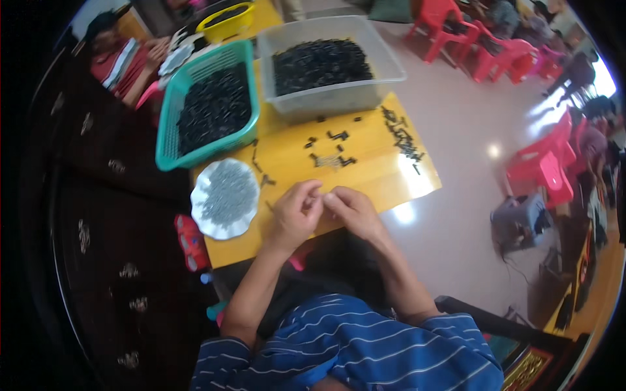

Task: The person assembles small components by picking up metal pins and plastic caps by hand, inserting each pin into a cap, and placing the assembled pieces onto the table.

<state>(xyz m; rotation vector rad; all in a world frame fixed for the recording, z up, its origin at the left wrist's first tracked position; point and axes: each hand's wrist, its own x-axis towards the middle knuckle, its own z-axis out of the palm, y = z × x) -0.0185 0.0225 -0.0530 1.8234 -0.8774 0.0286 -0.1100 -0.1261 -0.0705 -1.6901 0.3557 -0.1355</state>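
My left hand [297, 212] and my right hand [354, 210] meet over the near edge of a yellow table [287, 146]. The fingertips of both are pinched together, almost touching. Whatever they hold is too small and too hidden to make out. Beside my left hand stands a white scalloped plate [228, 234] heaped with small grey pieces [229, 192]. Beyond my hands lie several short black pieces [339, 135] and a little pile of thin pale pieces [328, 160]. More black pieces [401, 139] are scattered along the table's right edge.
A green basket [168, 127] and a clear plastic tub [336, 99], both full of black pieces, stand at the far side. Behind them is a yellow basin [244, 21]. Another person [124, 62] sits at far left. Dark drawers line the left; red chairs [544, 163] stand right.
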